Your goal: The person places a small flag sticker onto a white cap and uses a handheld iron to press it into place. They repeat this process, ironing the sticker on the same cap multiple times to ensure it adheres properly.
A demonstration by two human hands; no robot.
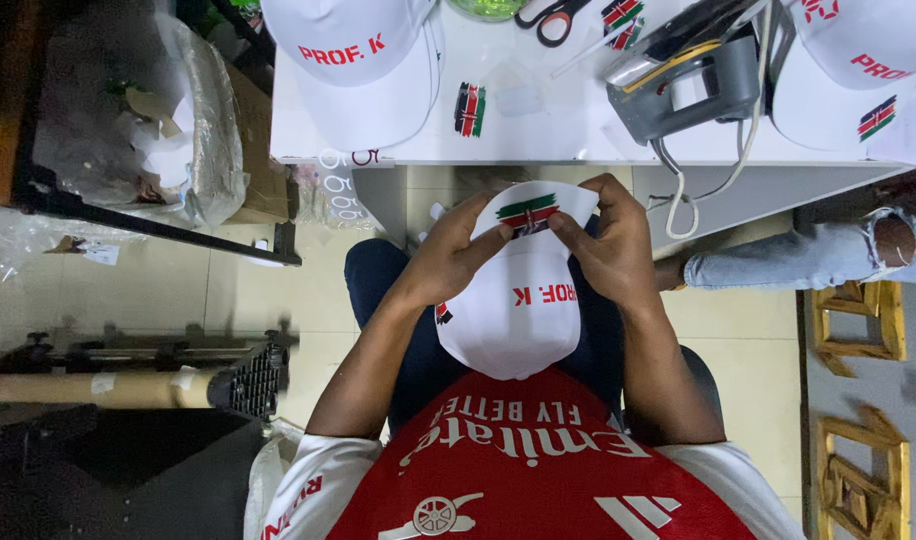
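Observation:
A white cap (pixel 518 320) with red lettering rests on my lap, its brim pointing away from me. My left hand (pixel 456 252) grips the cap's left side near the brim, thumb pressing toward a striped flag patch (pixel 527 212) in black, red and green on the brim. My right hand (pixel 606 240) holds the right side, its fingertips touching the same patch. Both hands hold the cap just below the white table's edge (pixel 578 155).
On the white table lie another white cap (pixel 363 70), a loose flag patch (pixel 469 108), scissors (pixel 551 18), a grey heat press tool (pixel 683 80) with a cord, and more caps (pixel 848 80). A person's jeans-clad leg (pixel 808 262) is at right. Plastic-wrapped goods (pixel 138 120) sit left.

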